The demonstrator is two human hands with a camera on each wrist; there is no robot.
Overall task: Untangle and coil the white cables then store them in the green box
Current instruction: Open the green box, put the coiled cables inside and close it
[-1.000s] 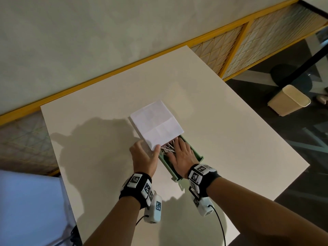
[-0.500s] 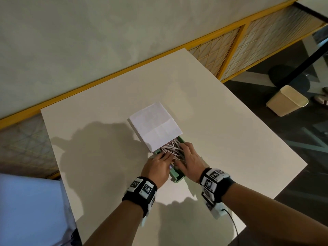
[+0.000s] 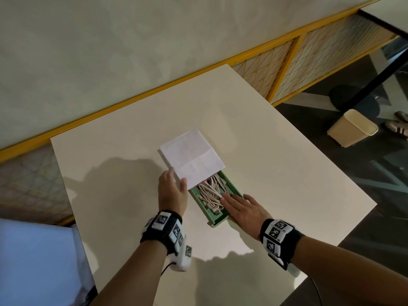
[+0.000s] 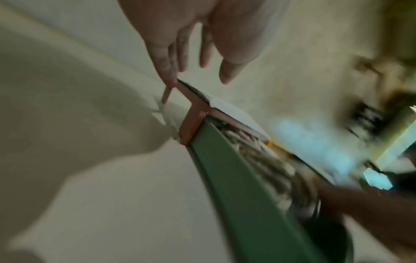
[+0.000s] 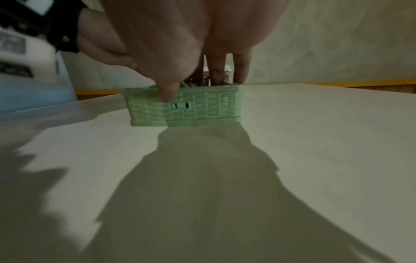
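The green box lies lengthwise in the middle of the table, filled with the white cables. A creased white sheet covers its far half. My left hand lies open beside the box's left wall, fingers straight, and the fingertips touch the sheet's near left edge. My right hand rests flat and open over the box's near right corner, its fingertips on the cables. In the right wrist view the woven end wall of the green box faces me, with my thumb in front of it.
The white table ends close behind my wrists and to the right. A yellow-framed mesh railing runs behind it. On the dark floor at the right stand a beige bin and someone's shoes. A pale blue surface lies at the lower left.
Both hands have come off the cable bundle at the box's near end. The left has moved forward to the sheet's corner, and the right has flattened over the near right corner.
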